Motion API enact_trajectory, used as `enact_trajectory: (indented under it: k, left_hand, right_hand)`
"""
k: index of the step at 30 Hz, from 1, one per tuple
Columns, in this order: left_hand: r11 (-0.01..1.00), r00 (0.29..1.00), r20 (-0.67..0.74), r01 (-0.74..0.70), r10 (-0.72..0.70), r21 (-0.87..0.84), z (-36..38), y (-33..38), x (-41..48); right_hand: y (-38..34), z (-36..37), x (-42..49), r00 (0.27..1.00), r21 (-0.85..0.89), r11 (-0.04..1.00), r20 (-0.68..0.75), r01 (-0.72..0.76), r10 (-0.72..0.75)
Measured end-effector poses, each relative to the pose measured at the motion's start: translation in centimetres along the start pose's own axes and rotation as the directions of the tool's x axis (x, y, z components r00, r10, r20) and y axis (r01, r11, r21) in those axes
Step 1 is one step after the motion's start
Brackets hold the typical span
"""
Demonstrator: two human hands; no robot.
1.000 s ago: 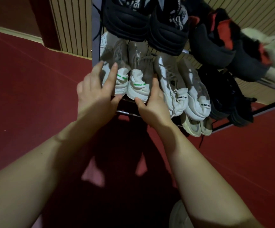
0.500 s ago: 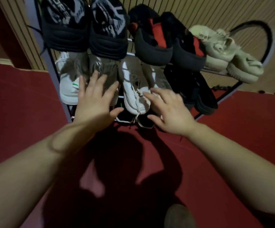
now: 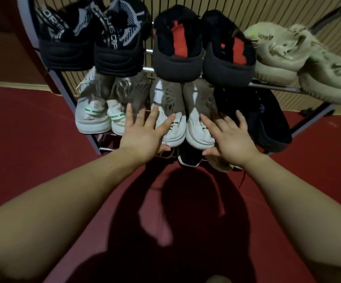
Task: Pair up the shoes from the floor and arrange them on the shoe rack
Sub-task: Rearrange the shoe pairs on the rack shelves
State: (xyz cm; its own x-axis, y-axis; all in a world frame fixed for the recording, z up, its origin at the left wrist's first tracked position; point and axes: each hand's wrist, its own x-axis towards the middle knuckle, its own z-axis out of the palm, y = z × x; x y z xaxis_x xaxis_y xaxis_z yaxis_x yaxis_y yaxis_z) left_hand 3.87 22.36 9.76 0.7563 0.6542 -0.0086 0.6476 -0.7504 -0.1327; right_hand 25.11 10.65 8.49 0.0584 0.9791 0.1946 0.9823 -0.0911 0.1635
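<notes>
Shoe rack [image 3: 271,87] stands against the slatted wall [image 3: 188,3] on red floor [image 3: 22,139], tiers nearly full. Middle tier: white sneaker pair with black heel tabs [image 3: 183,127], long axes running away, heels outward. Left hand [image 3: 143,137] and right hand [image 3: 231,139], both spread and empty, flank its heels, equally near.

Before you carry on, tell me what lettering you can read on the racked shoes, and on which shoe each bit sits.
"ORE": partial white letters on the strap of the left black-and-grey knit sneaker.
"NE OR": partial white letters on the strap of its partner.
Green print on the heel bands of the white sneakers: too blurred to read.
Black print on the heel tabs of the grey-and-white sneakers: too small.
Marking on the beige fuzzy shoe: illegible.
</notes>
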Motion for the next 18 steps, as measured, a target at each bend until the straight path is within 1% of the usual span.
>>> enact_trajectory:
  k: [3, 6, 10, 15, 18]
  left_hand:
    - [1.000, 1.000, 0.003, 0.010, -0.010, 0.022, -0.3, -1.2, 0.4]
    - [0.999, 1.000, -0.026, 0.017, -0.016, 0.034, 0.0, -1.7, 0.7]
    - [1.000, 0.999, -0.029, 0.015, -0.014, 0.010, 0.4, -1.3, 0.9]
    - [1.000, 0.998, -0.059, 0.004, -0.005, -0.025, 0.5, -1.9, 0.9]
    - [1.000, 0.999, -0.048, 0.018, -0.019, -0.025, 0.2, -1.7, 0.9]
  right_hand:
    - [-1.0, 0.9, 0.7, 0.998, 0.052, 0.998, -0.051, -0.021, 0.024]
    - [-1.7, 1.4, 1.2, 0.996, 0.095, 0.994, -0.057, -0.056, 0.061]
    - [-1.4, 0.9, 1.0, 0.995, 0.118, 0.987, 0.012, -0.104, 0.104]
    - [-1.8, 0.4, 1.0, 0.989, 0.099, 0.988, 0.101, -0.122, 0.112]
    - [-1.9, 0.2, 1.1, 0.985, 0.091, 0.988, 0.128, -0.125, 0.112]
